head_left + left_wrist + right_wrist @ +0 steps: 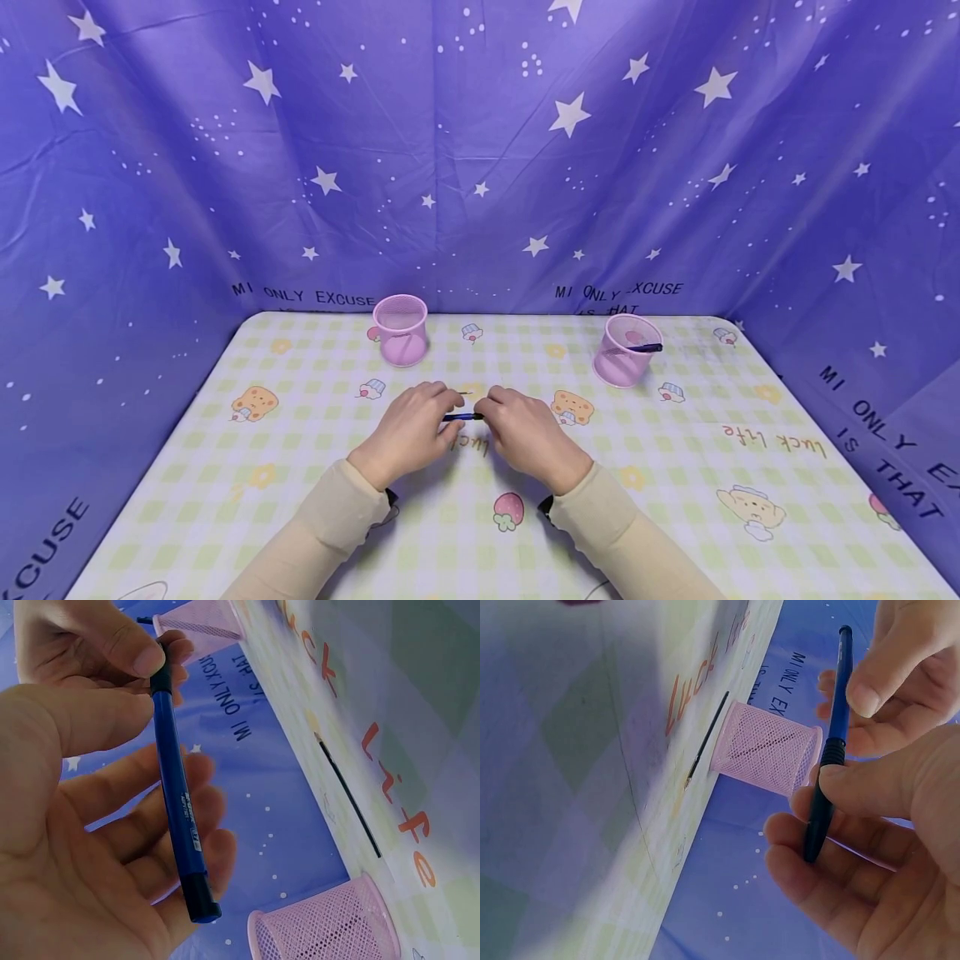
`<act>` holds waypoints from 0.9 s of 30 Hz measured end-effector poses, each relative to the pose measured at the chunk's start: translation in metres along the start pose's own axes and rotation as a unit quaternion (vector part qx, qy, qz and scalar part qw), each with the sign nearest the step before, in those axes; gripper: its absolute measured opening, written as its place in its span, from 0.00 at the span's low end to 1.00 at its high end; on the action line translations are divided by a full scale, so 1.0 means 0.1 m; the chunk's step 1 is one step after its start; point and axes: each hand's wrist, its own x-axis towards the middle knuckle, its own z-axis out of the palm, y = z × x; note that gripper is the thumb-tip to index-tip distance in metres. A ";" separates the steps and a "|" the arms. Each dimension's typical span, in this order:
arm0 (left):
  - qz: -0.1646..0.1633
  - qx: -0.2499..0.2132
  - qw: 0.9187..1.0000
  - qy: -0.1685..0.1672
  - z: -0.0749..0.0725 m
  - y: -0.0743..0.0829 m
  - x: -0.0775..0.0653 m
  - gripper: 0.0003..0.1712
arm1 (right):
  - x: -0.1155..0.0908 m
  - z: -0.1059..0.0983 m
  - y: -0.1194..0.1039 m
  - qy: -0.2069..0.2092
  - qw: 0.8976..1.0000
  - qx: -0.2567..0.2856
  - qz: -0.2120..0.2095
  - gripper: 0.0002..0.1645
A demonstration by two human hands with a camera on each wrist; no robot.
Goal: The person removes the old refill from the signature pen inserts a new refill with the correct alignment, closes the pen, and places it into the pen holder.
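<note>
Both hands hold one blue ballpoint pen (pixel 176 780) with a black clicker end and a dark grip, raised over the table. My left hand (pixel 414 429) has its thumb and fingers around the blue barrel. The right hand (pixel 531 433) pinches the dark grip section (pixel 831 761) between thumb and fingers, the tapered tip pointing toward its palm side. Beyond the hands, a thin black pen refill (pixel 349 795) with a brass-coloured tip lies on the tablecloth; the head view shows only a little of the refill between the hands.
A pink mesh pen cup (pixel 401 333) stands at the back, left of centre. Another pink mesh cup (pixel 618 367) at the back right has a dark pen (pixel 647 348) leaning over its rim. A purple starry curtain (pixel 480 167) hangs behind the checked tablecloth (pixel 645 533).
</note>
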 end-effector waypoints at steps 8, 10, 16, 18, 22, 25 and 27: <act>0.002 0.014 1.000 -0.014 0.01 0.01 0.00 0.03 | 0.00 0.01 0.01 0.005 1.000 0.004 -0.001 0.11; 0.002 0.014 1.000 -0.015 0.01 0.01 0.00 0.05 | 0.00 0.01 0.02 0.002 1.000 0.006 -0.003 0.10; 0.002 0.013 1.000 -0.017 0.00 0.01 -0.01 0.04 | 0.00 0.02 0.02 0.003 1.000 0.007 -0.003 0.10; 0.002 0.012 1.000 -0.017 -0.01 0.01 -0.01 0.04 | 0.00 0.02 0.02 0.006 1.000 0.003 -0.003 0.10; 0.005 0.008 1.000 -0.012 -0.02 0.02 -0.01 0.03 | 0.00 0.01 0.01 0.007 1.000 -0.003 -0.002 0.10; 0.010 0.005 1.000 -0.006 -0.02 0.02 -0.01 0.04 | 0.00 0.01 0.01 0.006 1.000 -0.003 -0.001 0.10; 0.012 0.003 1.000 -0.003 -0.02 0.02 -0.01 0.06 | 0.00 0.01 0.01 0.005 1.000 -0.003 -0.002 0.11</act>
